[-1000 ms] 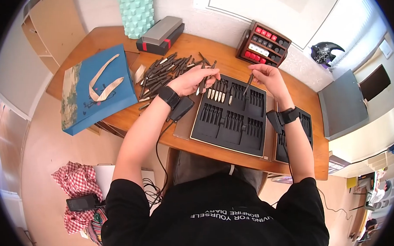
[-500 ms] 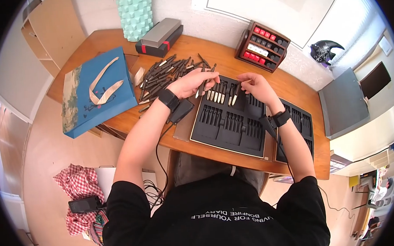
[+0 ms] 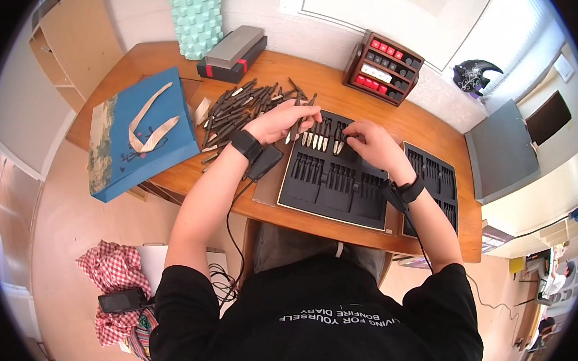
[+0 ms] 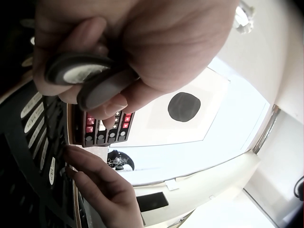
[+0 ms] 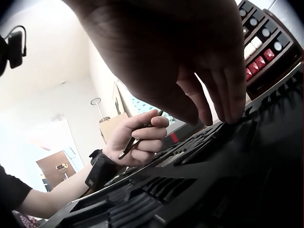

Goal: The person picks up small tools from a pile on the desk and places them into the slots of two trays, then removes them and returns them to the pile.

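My left hand point(image 3: 278, 123) holds a couple of slender dark sticks point(image 5: 129, 148) above the pile's right side. Their rounded ends point(image 4: 88, 72), one with a pale oval face, show large in the left wrist view. A black slotted tray point(image 3: 329, 193) lies in front of me. Several sticks with pale oval ends point(image 3: 314, 142) sit in a row in its upper left section. At the right end of that row, my right hand point(image 3: 377, 148) has its fingertips point(image 5: 232, 114) down at the slots, fingers extended. The stick under them is mostly hidden by the hand.
A loose pile of dark sticks point(image 3: 237, 118) lies left of the tray. Beyond it are a blue gift bag point(image 3: 149, 132) and a grey-topped box point(image 3: 233, 59). A second slotted tray point(image 3: 432, 173) is at right, a small rack point(image 3: 382, 68) behind.
My right hand has come down and left from above the tray, where it held a stick. Another pale-ended stick now lies in the row. The left hand stays nearly still with its sticks.
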